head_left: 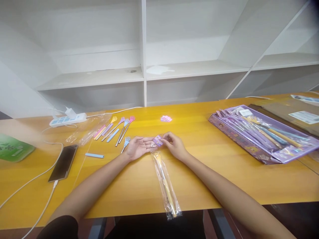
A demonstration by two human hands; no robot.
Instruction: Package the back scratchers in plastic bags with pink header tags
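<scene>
A small purple printed card point(157, 140) is pinched between the thumb and fingers of my right hand point(174, 145). My left hand point(139, 148) lies palm up with its fingers stretched out, their tips reaching the card and the top of a clear bag. Inside that clear plastic bag point(167, 187) is a yellow-handled back scratcher point(164, 179), lying towards the table's front edge. Close to my left hand rests a back scratcher with a blue claw point(126, 142). A small pile of pink cards point(166, 118) sits farther back.
Left of my hands lie more back scratchers point(122, 127), loose coloured tubes point(94, 155) and empty clear bags point(86, 132). A phone point(63, 163) on a white cable, a power strip point(67, 120) and a green packet point(15, 148) are farther left. On the right stands a purple box point(249, 156) of bagged back scratchers beside a brown parcel point(281, 109).
</scene>
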